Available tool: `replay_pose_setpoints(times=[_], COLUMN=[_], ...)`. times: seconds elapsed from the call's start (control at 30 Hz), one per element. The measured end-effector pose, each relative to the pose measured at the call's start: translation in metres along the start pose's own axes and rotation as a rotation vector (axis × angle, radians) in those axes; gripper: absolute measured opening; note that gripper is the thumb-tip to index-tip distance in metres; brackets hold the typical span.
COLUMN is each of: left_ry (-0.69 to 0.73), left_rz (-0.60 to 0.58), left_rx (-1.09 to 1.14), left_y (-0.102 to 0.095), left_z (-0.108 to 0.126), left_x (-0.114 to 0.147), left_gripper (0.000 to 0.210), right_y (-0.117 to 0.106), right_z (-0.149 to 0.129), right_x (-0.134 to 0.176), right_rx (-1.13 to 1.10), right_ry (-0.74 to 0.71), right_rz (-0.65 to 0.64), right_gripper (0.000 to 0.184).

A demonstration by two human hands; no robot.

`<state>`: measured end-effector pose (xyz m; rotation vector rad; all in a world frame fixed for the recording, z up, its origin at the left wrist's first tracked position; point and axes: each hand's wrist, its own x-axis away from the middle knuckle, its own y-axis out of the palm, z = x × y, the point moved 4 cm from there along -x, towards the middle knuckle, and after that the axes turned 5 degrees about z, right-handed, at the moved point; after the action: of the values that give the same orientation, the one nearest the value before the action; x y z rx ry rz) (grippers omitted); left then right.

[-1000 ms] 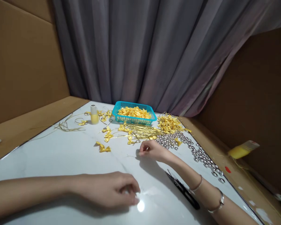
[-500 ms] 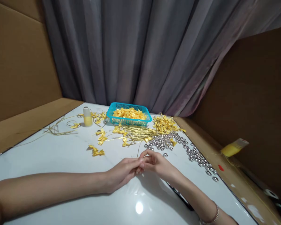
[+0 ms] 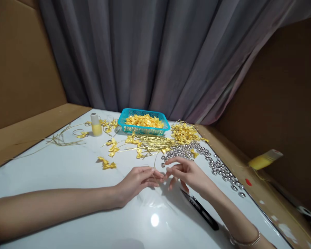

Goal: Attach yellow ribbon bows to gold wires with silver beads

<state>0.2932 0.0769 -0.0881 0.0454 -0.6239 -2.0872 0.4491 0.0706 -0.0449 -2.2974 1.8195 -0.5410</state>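
Note:
My left hand is closed in a pinch just above the table, with a thin gold cord rising from between its thumb and fingers. My right hand is beside it, fingers spread, its fingertips close to the left fingertips and nearest the silver rings. Nothing shows in the right fingers. Beyond the hands lie loose yellow ribbon bows and a bundle of gold cords. Whether anything small sits on the cord inside the left fingers is hidden.
A blue basket of yellow bows stands at the back, with a bow pile to its right. A white-capped bottle stands at left. A black utility knife lies by my right forearm; a yellow bottle is beyond the right edge.
My right hand has drawn away to the right from the left hand, and its fingers have spread. The left hand keeps its pinch. More of the black knife shows now.

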Motion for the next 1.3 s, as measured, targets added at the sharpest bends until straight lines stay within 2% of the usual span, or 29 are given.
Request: replay_pose_setpoints(times=[0.07, 0.13, 0.2, 0.3, 0.37, 0.5, 0.63, 0.8, 0.9, 1.03, 1.3], left_ry=[0.018, 0.017, -0.007, -0.087, -0.133, -0.171, -0.199, -0.221, -0.213, -0.14, -0.142], left_rz=[-0.024, -0.06, -0.13, -0.261, -0.317, -0.379, -0.389, -0.383, -0.328, -0.198, -0.122], left_rx=[-0.025, -0.046, -0.056, -0.053, -0.069, -0.131, -0.125, -0.097, -0.09, -0.067, -0.086], left_y=[0.001, 0.002, 0.005, 0.011, 0.012, 0.009, 0.006, 0.005, 0.006, 0.004, -0.002], left_z=[0.002, 0.002, 0.003, 0.002, 0.001, -0.002, -0.004, -0.006, -0.007, -0.005, -0.005], left_x=[0.001, 0.002, 0.004, 0.006, 0.006, 0.004, 0.002, 0.002, 0.0, -0.005, -0.007], left_gripper=[0.025, 0.022, 0.021, 0.024, 0.025, 0.024, 0.021, 0.019, 0.02, 0.034, 0.024], right_y=[-0.005, -0.003, 0.006, 0.024, 0.033, 0.037, 0.028, 0.019, 0.019, 0.022, 0.02], right_z=[-0.004, -0.009, -0.012, -0.011, -0.008, -0.006, -0.006, -0.007, -0.01, -0.014, -0.011], right_x=[0.0, 0.002, 0.006, 0.01, 0.011, 0.01, 0.011, 0.012, 0.014, 0.018, 0.016], right_rx=[0.136, 0.286, 0.392, 0.449, 0.474, 0.541, 0.584, 0.661, 0.715, 0.84, 0.911], right_ry=[-0.174, -0.401, -0.579, -0.705, -0.753, -0.858, -0.956, -1.007, -1.021, -1.055, -1.06], right_rz=[0.12, 0.18, 0.15, 0.027, 0.016, 0.143, 0.245, 0.312, 0.314, 0.331, 0.348], right_gripper=[0.027, 0.028, 0.037, 0.046, 0.039, 0.016, 0.018, 0.017, 0.02, 0.027, 0.026])
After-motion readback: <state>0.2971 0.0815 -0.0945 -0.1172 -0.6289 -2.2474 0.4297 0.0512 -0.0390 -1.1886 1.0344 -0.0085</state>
